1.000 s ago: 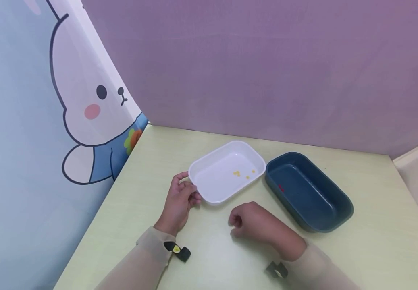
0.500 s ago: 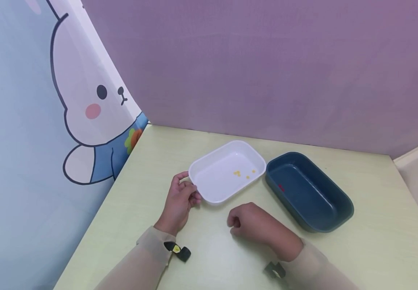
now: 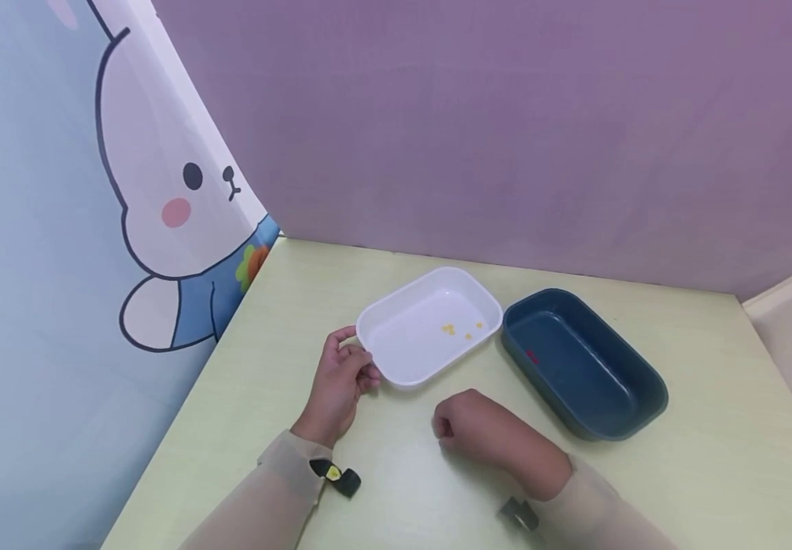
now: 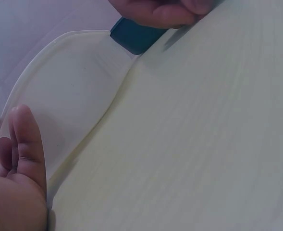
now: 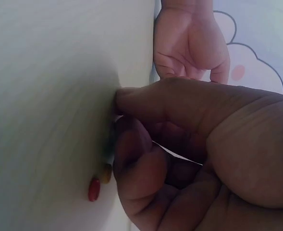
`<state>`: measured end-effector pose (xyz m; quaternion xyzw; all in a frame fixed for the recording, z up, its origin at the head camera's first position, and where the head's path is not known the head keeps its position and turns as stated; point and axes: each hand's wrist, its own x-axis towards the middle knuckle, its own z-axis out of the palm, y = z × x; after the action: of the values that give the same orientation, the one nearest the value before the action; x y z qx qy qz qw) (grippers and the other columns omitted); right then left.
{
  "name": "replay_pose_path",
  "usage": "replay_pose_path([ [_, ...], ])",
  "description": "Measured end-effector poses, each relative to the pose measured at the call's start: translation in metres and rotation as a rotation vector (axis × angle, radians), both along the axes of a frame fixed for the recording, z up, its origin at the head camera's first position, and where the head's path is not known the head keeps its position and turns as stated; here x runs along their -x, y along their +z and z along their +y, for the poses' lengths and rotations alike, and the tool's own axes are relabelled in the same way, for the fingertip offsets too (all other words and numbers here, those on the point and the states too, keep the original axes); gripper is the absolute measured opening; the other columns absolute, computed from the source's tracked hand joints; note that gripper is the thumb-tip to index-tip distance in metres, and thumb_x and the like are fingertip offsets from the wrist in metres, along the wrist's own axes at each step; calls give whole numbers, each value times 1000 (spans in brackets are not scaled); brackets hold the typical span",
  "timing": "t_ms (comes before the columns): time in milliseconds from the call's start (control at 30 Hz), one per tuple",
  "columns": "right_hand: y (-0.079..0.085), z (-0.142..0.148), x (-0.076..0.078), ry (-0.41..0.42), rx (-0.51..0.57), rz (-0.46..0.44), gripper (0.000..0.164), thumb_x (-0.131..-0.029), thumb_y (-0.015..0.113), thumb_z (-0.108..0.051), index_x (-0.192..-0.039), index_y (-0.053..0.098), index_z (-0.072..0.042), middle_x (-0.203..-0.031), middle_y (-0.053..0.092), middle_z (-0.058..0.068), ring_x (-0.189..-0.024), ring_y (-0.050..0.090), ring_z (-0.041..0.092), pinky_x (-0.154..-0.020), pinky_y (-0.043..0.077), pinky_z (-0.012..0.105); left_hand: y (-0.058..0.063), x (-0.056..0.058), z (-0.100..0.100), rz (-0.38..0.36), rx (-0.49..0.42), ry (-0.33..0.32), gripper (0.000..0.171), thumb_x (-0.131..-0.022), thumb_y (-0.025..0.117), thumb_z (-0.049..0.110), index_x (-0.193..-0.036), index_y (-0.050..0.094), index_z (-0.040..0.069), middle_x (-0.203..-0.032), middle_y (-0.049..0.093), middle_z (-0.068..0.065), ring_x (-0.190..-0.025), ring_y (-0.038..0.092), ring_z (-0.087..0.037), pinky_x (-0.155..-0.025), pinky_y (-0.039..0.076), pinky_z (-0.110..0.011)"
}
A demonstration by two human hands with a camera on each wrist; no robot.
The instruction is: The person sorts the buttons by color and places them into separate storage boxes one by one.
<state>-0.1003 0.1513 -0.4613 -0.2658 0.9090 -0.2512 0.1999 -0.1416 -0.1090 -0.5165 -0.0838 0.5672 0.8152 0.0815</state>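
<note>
In the head view my left hand (image 3: 336, 380) holds the left end of a white tray (image 3: 396, 344), thumb at the rim and fingers along the outer wall. Several small yellow pieces (image 3: 447, 329) lie inside it. My right hand (image 3: 485, 431) is low over the table in front of the trays, its fingers curled down. In the right wrist view a small red oval piece (image 5: 94, 189) and a yellow one (image 5: 106, 173) lie on the table beside those fingers. A dark, blurred patch shows near the fingertips; whether they pinch anything is unclear.
A dark blue tray (image 3: 595, 359) stands right of the white one, close against its corner, with small red pieces (image 3: 532, 357) inside. A purple wall (image 3: 478, 137) closes off the back of the pale table (image 3: 705, 367). Left is a cartoon-printed panel (image 3: 38, 321).
My right hand's fingers and thumb have drawn closer together, and the hand has sunk slightly toward the table. My left hand and both trays stay in place.
</note>
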Motion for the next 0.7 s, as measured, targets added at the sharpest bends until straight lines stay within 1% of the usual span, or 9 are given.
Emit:
replay_pose_path([
  [200,4,-3,-4,23,-16,45,37,-84,71,7,-68,53,-21,-65,42,-12,-63,41,4,-59,37,22,1,-2,-1,2,3,1,54,-110,58,5,-158,39,18,-111,62,-13,-83,67,-19,-71,63,-26],
  [400,3,-5,-5,12,-4,56,38,-79,66,9,-66,50,-23,-62,37,-14,-60,36,3,-55,32,20,0,-1,-2,7,-2,-1,53,-110,57,4,-158,39,18,-110,62,-13,-82,67,-19,-71,63,-27],
  [567,2,-5,-5,-4,-16,58,38,-78,69,8,-65,54,-24,-62,42,-15,-61,40,3,-56,36,21,1,-2,-2,13,-8,-6,53,-110,58,5,-158,40,18,-110,62,-13,-83,67,-18,-71,63,-27],
  [700,5,-2,-4,-7,-26,36,34,-79,72,7,-67,60,-23,-65,48,-15,-66,46,3,-60,41,22,0,-1,-2,7,-4,-4,52,-110,58,4,-157,41,19,-110,62,-13,-83,67,-18,-71,63,-26],
])
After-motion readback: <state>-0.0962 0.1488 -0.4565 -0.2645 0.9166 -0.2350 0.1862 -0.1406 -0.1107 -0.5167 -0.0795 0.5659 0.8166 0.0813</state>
